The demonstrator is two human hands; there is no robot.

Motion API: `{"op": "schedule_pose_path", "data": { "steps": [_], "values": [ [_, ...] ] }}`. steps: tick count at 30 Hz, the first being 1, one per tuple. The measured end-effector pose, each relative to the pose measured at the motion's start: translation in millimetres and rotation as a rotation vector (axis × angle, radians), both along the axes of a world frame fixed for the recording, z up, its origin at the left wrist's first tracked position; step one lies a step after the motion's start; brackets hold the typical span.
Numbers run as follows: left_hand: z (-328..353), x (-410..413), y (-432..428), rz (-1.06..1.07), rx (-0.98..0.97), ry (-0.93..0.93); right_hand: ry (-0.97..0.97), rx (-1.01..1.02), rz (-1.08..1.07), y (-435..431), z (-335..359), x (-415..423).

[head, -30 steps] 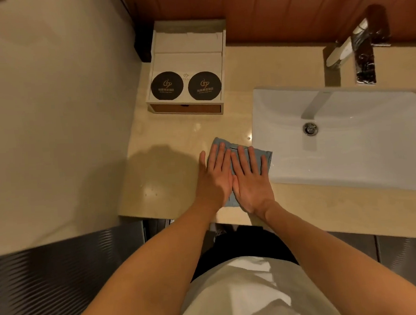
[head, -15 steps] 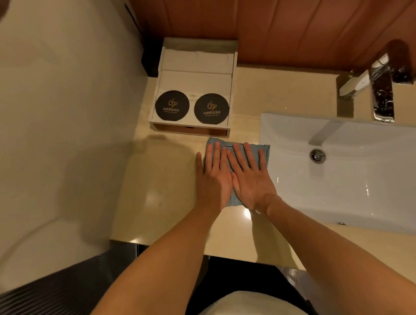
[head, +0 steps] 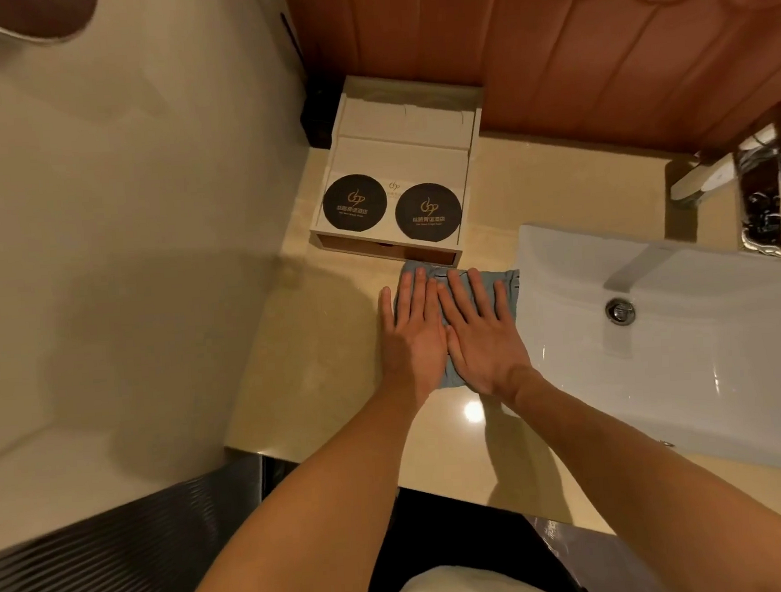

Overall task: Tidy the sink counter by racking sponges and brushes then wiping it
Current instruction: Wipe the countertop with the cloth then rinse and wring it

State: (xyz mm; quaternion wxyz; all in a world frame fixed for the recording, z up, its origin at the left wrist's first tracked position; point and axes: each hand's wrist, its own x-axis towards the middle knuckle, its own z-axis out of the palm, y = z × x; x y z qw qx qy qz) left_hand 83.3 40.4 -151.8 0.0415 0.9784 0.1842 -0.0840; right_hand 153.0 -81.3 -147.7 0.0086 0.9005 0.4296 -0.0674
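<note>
A blue-grey cloth lies flat on the beige counter, just left of the sink and right in front of the white box. My left hand and my right hand press down on it side by side, palms flat and fingers straight. They cover most of the cloth; only its far edge, right edge and a strip between the wrists show. No sponges or brushes are in view.
A white box with two black round coasters stands at the back of the counter. The white sink is to the right with a chrome tap behind it. A cream wall closes the left; wood panelling runs behind.
Both hands have slid the cloth away from me across the counter, from near the front edge up to the front of the white box.
</note>
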Motion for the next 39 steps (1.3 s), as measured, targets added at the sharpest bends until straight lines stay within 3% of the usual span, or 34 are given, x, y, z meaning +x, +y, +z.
{"op": "schedule_pose_path", "data": {
  "steps": [12, 24, 39],
  "values": [
    [9, -31, 77, -0.089, 0.013, -0.003, 0.004, 0.09, -0.088, 75, -4, -41],
    [13, -52, 159, 0.016, 0.076, 0.037, 0.049, 0.152, -0.002, 169, -7, -55],
    [25, -71, 172, 0.074, 0.004, 0.07, 0.038, 0.118, 0.07, 196, -6, -72]
  ]
}}
